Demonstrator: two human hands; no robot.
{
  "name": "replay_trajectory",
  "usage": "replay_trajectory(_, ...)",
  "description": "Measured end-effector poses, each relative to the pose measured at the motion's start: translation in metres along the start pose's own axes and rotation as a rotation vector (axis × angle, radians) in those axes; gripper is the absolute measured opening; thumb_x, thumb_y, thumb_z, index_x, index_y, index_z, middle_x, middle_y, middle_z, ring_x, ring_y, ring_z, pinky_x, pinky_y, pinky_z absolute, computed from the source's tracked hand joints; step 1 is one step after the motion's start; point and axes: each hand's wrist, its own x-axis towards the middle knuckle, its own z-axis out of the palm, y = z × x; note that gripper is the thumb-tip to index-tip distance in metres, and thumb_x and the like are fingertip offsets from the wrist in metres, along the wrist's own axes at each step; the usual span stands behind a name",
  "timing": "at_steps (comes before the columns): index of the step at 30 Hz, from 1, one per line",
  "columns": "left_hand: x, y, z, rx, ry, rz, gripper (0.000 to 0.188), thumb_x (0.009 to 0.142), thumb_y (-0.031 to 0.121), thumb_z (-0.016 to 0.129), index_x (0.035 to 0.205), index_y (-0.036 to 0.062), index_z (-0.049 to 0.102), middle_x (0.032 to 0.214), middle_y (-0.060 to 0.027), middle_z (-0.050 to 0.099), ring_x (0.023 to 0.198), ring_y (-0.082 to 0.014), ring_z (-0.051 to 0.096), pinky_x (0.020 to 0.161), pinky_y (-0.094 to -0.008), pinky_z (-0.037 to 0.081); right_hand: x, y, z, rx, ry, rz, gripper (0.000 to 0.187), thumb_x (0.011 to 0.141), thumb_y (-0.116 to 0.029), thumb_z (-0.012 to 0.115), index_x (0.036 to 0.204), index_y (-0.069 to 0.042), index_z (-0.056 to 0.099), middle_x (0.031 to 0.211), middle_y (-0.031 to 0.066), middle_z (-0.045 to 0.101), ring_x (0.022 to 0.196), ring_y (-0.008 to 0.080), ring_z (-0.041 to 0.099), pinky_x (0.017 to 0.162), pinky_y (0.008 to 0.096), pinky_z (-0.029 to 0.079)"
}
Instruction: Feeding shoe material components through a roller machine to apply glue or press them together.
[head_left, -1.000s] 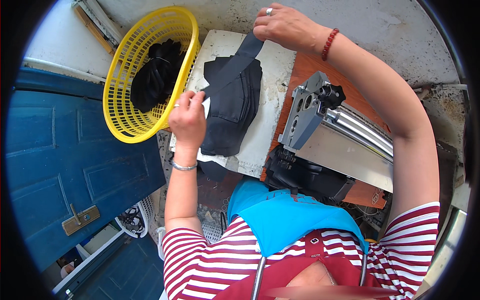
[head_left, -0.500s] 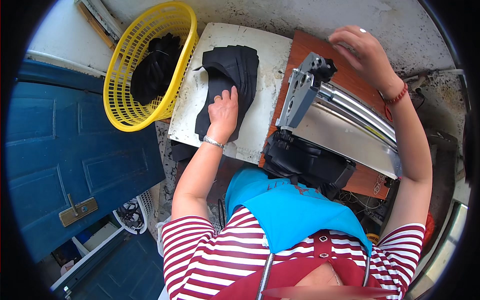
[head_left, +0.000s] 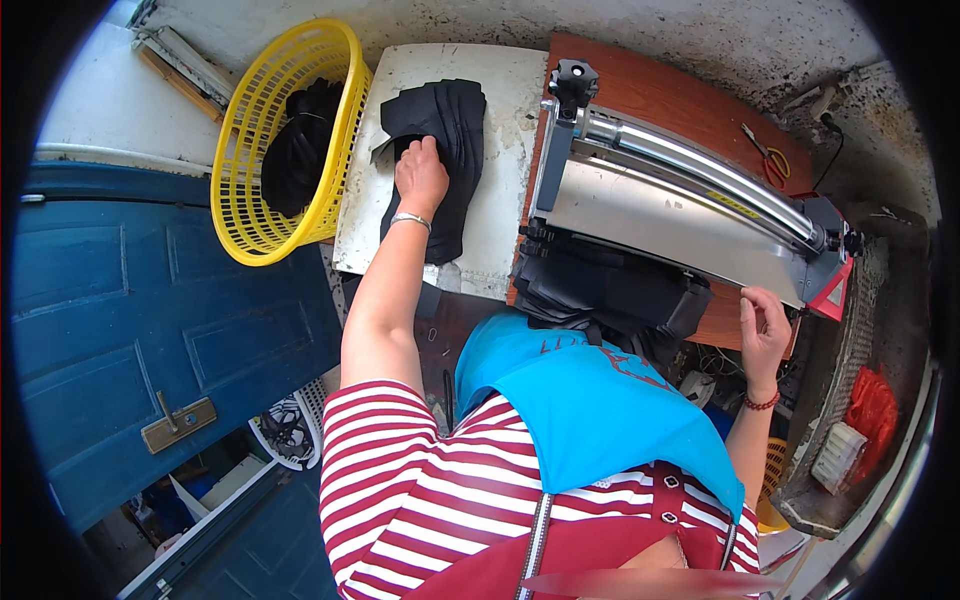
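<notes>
My left hand [head_left: 421, 178] reaches onto a fanned stack of black cut pieces [head_left: 447, 220], thin and sheet-like, on a white board. Its fingers are bent together at the lifted edge of a top piece; the fingertips are partly hidden. My right hand [head_left: 765, 325] is at the near right corner of a roller machine's metal plate [head_left: 650, 215], fingers loosely curved and apart, with nothing seen in them. Chrome rollers [head_left: 690, 160] run along the machine's far side. More black pieces [head_left: 610, 290] hang in a bundle along its near side, just in front of my blue apron.
A yellow basket [head_left: 345, 150] holding black pieces stands left of the white board [head_left: 510, 110]. Orange-handled scissors [head_left: 776, 166] lie on the brown tabletop [head_left: 640, 80] behind the rollers. There is a blue door [head_left: 90, 290] at left and a red plastic bag [head_left: 872, 410] at right.
My right hand has come from above the machine's far side down to its near right corner. The left hand has slid up the stack, and its fingers have curled together. The view has shifted.
</notes>
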Motion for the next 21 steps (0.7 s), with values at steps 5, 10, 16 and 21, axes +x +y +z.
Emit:
replay_trajectory(5,0.014,0.006,-0.009,0.283,-0.03,0.248,0.027,0.075,0.01,0.068,0.101,0.0133,0.069,0.139,-0.0134,0.05,0.135,-0.0414,0.041,0.107,-0.0498,0.038,-0.048,0.016,0.024,0.044,-0.002,0.232,0.01,0.093,-0.002,0.066,0.102,0.003,0.068,0.095,0.0081,0.069,0.082,0.0142,0.066,0.073,0.0248,0.052)
replay_trajectory(10,0.039,0.007,-0.019,0.368,-0.243,0.396,0.045,0.067,0.011,0.072,0.111,0.0131,0.068,0.155,-0.013,0.04,0.147,-0.0422,0.029,0.112,-0.0449,0.038,-0.059,0.005,0.051,-0.032,-0.126,0.116,0.016,0.084,0.005,0.07,0.099,0.001,0.067,0.087,0.0121,0.069,0.074,0.023,0.067,0.067,0.0305,0.052)
replay_trajectory(16,0.038,-0.002,-0.02,0.326,-0.17,0.528,0.041,0.068,0.01,0.072,0.109,0.0093,0.069,0.137,-0.0133,0.055,0.137,-0.0383,0.044,0.105,-0.0462,0.044,-0.064,-0.007,0.1,0.117,-0.274,0.066,0.01,0.083,-0.003,0.072,0.093,-0.003,0.069,0.088,0.0103,0.07,0.078,0.0272,0.068,0.07,0.035,0.054)
replay_trajectory(21,0.025,-0.007,-0.024,0.33,-0.207,0.582,0.04,0.071,0.004,0.066,0.111,0.0067,0.065,0.143,-0.0125,0.054,0.137,-0.0367,0.047,0.108,-0.0468,0.042,-0.059,0.014,0.136,-0.017,-0.241,-0.144,0.015,0.082,-0.005,0.071,0.096,-0.006,0.068,0.099,0.0076,0.065,0.083,0.029,0.064,0.071,0.0398,0.053)
